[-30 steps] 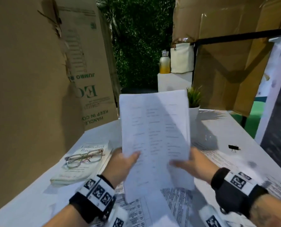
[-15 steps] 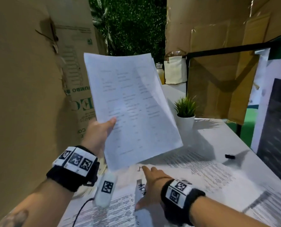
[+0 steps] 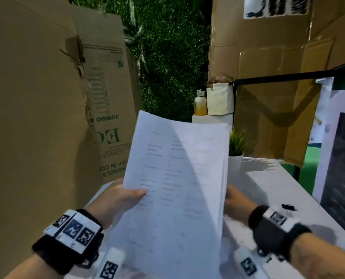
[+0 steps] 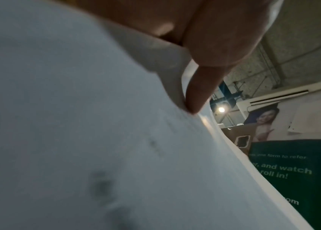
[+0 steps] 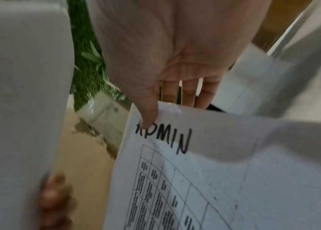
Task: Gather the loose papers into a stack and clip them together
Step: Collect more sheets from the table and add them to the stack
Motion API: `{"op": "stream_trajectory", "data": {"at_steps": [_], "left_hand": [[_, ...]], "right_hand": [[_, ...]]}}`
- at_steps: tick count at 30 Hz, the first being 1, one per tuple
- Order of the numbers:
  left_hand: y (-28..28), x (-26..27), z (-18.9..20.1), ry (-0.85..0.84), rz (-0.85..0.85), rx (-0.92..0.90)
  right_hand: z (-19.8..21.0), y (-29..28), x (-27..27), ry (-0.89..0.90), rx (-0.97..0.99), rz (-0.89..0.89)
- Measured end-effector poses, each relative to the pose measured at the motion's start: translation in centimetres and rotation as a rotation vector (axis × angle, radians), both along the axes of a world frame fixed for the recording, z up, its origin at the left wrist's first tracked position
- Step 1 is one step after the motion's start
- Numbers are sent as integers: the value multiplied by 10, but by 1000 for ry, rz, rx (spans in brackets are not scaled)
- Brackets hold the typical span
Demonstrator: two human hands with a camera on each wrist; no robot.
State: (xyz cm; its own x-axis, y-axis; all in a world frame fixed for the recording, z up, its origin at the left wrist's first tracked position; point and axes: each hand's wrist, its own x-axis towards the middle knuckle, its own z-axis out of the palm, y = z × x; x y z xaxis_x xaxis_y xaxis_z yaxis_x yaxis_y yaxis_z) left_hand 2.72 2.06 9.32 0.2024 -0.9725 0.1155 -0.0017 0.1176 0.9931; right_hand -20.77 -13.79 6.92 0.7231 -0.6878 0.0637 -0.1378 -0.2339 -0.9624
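Note:
A stack of white printed papers is held upright in front of me. My left hand grips its left edge, thumb on the front sheet; in the left wrist view that thumb presses on the paper. My right hand is at the stack's right edge, mostly hidden behind it. In the right wrist view it pinches a sheet marked "ADMIN" with a printed table between thumb and fingers, next to the stack. A black binder clip lies on the white table to the right.
A small potted plant stands on the table just behind the papers. Tall cardboard panels wall in the left and the back right. A bottle and a white bag sit on a ledge further back.
My right hand has left the papers lying on the table and come up with a sheet to the stack's right edge. My left hand has lowered the stack toward the middle.

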Motion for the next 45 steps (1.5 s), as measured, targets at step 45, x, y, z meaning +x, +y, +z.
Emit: {"op": "stream_trajectory", "data": {"at_steps": [45], "left_hand": [[-146,-52,-46,-279,411,-30]], "right_hand": [[-47,-104,3,-44,-118,-380]]}}
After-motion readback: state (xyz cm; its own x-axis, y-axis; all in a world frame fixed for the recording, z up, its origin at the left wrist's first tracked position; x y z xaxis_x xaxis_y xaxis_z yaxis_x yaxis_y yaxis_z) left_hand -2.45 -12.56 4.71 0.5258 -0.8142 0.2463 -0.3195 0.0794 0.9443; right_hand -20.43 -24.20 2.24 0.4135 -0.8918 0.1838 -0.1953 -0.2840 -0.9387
